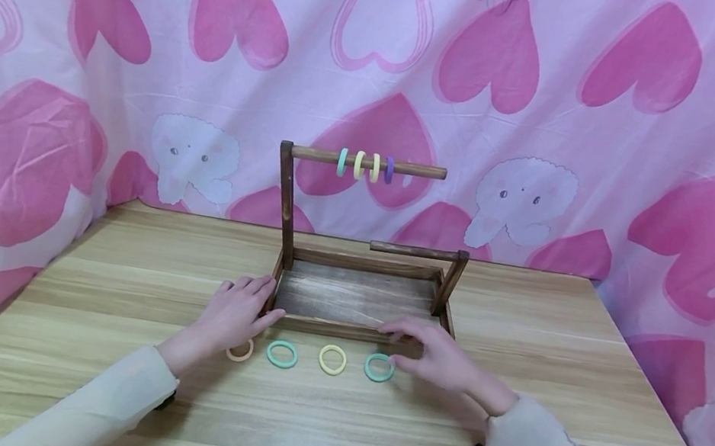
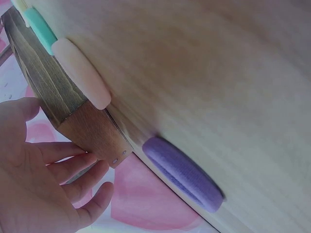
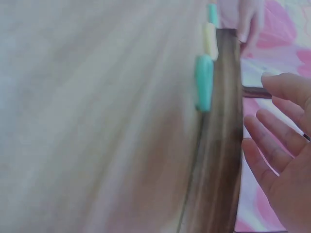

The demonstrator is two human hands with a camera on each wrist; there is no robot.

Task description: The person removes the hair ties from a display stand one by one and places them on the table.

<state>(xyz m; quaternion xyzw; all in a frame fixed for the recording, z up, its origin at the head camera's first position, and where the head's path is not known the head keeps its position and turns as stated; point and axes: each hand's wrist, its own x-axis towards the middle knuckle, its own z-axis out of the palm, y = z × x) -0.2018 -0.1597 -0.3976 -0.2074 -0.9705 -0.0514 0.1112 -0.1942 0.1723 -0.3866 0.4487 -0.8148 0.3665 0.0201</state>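
My left hand is at the front left corner of a dark wooden tray stand, its fingertips against the wood. Just before the corner lie a peach ring and a purple ring; in the head view the purple one is hidden. My right hand hovers around the tray's front right, fingers loosely bent and apart from the wood, holding nothing. Close to its thumb lies a teal ring. Left of that are a yellow ring and another teal ring, flat on the table.
From the tall left post a rod reaches right, carrying a teal ring, two yellow rings and a purple ring. A shorter, lower rod points left from the right post. Patterned pink cloth hangs behind.
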